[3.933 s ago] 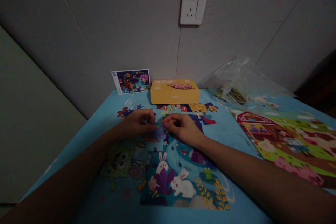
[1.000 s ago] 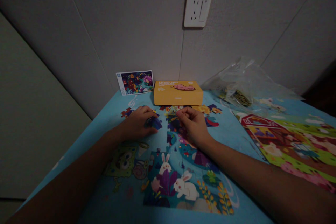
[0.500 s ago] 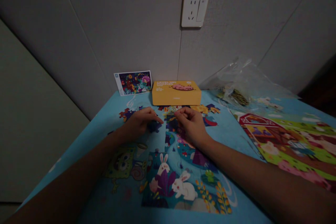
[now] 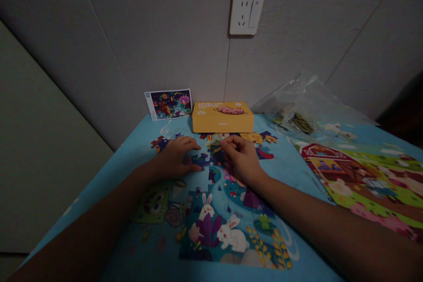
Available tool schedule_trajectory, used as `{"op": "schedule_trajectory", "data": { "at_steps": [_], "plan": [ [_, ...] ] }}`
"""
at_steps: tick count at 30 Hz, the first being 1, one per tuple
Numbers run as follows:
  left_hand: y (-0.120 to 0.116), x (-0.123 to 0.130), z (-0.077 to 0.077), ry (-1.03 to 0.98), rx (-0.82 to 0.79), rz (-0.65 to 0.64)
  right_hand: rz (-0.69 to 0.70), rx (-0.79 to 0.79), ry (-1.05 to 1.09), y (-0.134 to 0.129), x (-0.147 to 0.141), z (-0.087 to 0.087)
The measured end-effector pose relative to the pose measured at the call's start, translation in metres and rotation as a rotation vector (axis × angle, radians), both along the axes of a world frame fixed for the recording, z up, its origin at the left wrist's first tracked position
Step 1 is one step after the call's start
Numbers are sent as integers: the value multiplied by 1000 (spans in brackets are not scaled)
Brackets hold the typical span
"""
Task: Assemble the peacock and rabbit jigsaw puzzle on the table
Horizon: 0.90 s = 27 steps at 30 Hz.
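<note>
Held the left hand (image 4: 176, 157) with thumb and fingers apart around a dark blue puzzle piece (image 4: 200, 160), flat on the bench (image 4: 128, 156) at the puzzle's upper left edge; called, by judgement, for level alignment of knob and socket before light pressing. Showed, further right, the partly joined puzzle (image 4: 228, 224), flat, teal and violet, rabbit-printed, stepped along its left side. Pinched the right hand (image 4: 243, 156) together over its upper part, with contents too hidden to tell.

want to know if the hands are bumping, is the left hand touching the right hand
Apart. The head view shows a gap between the fingertips of the left hand and the right hand, with puzzle pieces visible in it.
</note>
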<state>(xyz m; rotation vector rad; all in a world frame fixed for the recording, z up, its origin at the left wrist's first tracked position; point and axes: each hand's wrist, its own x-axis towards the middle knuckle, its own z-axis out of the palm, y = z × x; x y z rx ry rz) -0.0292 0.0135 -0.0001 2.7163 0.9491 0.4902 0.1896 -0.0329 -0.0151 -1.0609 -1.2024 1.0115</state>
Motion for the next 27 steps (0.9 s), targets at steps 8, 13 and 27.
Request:
{"op": "schedule_trajectory", "data": {
  "at_steps": [8, 13, 27],
  "plan": [
    [-1, 1, -1, -2, -20, -16, -7, 12, -26, 0, 1, 0],
    [-3, 2, 1, 0, -35, -17, -2, 6, -29, 0, 1, 1],
    [-3, 2, 0, 26, -9, 36, -7, -6, -45, -1, 0, 3]
  ]
}}
